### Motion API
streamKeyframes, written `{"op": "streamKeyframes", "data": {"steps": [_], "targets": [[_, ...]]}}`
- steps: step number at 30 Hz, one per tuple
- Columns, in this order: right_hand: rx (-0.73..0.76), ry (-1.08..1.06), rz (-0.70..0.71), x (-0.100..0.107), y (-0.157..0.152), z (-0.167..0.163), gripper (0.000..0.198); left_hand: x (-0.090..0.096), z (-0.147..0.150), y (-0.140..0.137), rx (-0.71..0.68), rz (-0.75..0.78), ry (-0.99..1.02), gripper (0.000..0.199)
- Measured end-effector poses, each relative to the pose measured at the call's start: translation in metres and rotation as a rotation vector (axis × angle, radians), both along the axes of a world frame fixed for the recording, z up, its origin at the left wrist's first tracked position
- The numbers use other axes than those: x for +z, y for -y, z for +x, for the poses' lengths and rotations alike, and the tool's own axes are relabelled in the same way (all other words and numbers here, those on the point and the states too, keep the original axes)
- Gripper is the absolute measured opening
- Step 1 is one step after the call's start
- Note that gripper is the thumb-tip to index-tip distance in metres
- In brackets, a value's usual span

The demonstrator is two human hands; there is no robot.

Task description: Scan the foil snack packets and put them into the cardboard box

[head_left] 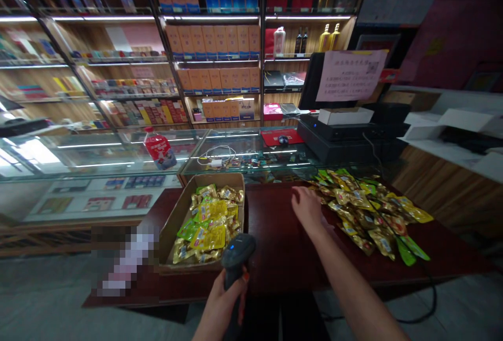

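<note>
My left hand point(227, 294) is wrapped round the handle of a dark handheld barcode scanner point(238, 249), which has a small blue light on top. The scanner is near the front corner of a cardboard box point(165, 249) filled with gold, yellow and green snack packets point(212, 210). Farther right, my right hand point(306, 207) is low over the table at the left edge of a loose pile of similar snack packets point(353, 199). Its fingers are partly bent and apart, with nothing visible in them. Whether they touch a packet is hard to tell.
The dark red table point(271, 236) meets a glass counter point(251, 147) at the back. A red bottle point(159, 147), a white cable point(216, 162) and a mouse point(283, 140) rest there. Back right stand a monitor point(312, 81) and a black cash drawer point(346, 147). A black cord hangs at right.
</note>
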State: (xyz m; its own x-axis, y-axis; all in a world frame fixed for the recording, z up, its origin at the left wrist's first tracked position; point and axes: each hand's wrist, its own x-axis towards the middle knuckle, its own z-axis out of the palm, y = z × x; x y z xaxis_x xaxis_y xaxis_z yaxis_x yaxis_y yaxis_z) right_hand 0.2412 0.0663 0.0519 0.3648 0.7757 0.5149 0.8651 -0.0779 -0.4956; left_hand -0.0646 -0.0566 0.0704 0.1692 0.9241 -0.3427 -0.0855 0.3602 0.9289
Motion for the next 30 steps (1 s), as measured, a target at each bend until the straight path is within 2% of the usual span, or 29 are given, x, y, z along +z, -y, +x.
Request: {"op": "streamKeyframes", "data": {"steps": [3, 6, 10, 13, 16, 18, 22, 25, 27, 30], "targets": [[-0.284, 0.272, -0.038, 0.003, 0.012, 0.057, 0.033, 0.0, 0.004, -0.004, -0.02, 0.013, 0.002, 0.046], [-0.432, 0.432, -0.148, 0.001, 0.01, 0.089, 0.034, -0.001, 0.008, -0.005, -0.038, 0.024, 0.001, 0.046], [-0.481, 0.509, -0.255, -0.006, 0.002, 0.104, 0.025, -0.001, 0.011, -0.006, -0.055, 0.001, -0.01, 0.045], [-0.453, 0.487, -0.194, -0.004, 0.006, 0.104, 0.022, -0.001, 0.009, -0.005, -0.07, -0.002, 0.003, 0.045], [-0.359, 0.409, -0.049, 0.001, 0.02, 0.088, 0.024, 0.0, 0.006, -0.003, -0.053, -0.015, -0.001, 0.046], [-0.228, 0.331, 0.033, -0.003, 0.033, 0.067, 0.028, 0.001, 0.006, -0.001, -0.037, -0.016, -0.003, 0.046], [0.052, 0.146, 0.081, -0.034, 0.059, 0.004, 0.034, 0.005, 0.009, 0.003, -0.039, 0.024, 0.029, 0.046], [0.117, 0.022, 0.07, -0.063, 0.073, -0.036, 0.035, 0.007, 0.012, 0.005, -0.067, 0.038, 0.033, 0.044], [0.16, -0.012, 0.075, -0.073, 0.078, -0.05, 0.036, 0.008, 0.014, 0.006, -0.073, 0.033, 0.03, 0.044], [0.214, 0.032, 0.114, -0.075, 0.08, -0.054, 0.038, 0.011, 0.015, 0.005, -0.059, 0.014, 0.024, 0.047]]}}
